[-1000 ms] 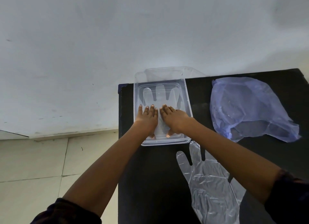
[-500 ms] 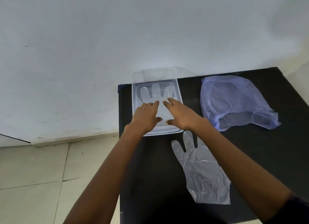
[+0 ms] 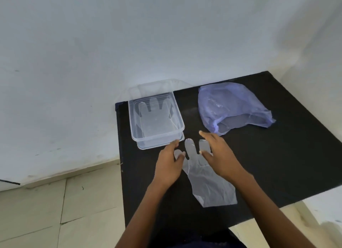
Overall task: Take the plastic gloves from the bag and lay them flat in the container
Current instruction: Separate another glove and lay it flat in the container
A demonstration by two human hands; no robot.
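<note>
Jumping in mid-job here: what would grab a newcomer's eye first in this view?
Two bare hands, left hand and right hand, open over a clear plastic glove lying flat on the black table. Beyond them, the clear container at the table's far-left corner holds another glove; the pale purple bag lies to its right.

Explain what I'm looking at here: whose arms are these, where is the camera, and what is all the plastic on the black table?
There is no machine: a person wears a camera on the head, looking down at their own arms. On the black table stands a clear container with one thin plastic glove lying flat inside. A second glove lies on the table, nearer the person. The bluish bag to the right is where the gloves came from. The left hand and right hand hover open on either side of the second glove; neither grips anything.
</note>
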